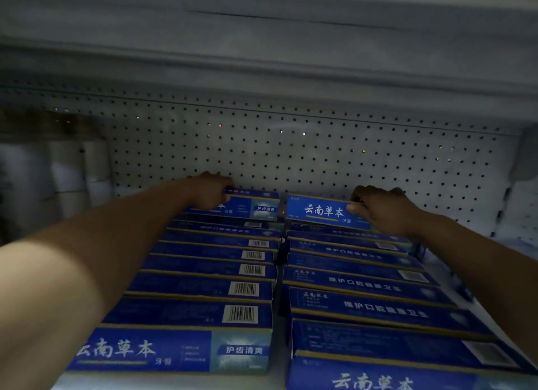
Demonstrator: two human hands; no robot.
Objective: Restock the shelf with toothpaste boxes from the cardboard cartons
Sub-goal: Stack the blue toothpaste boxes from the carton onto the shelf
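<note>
Two blue toothpaste boxes stand at the back of the shelf (480, 224), against the pegboard (291, 157). Left hand (208, 192) grips the left rear box (253, 208); right hand (381, 210) grips the right rear box (320, 210). Thin card, likely light, crushable; best held by the long edges. Rows of boxes (215, 273) fill the front.

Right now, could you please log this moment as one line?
left hand grips rear box, left row | right hand grips rear box, right row | both at pegboard
</note>
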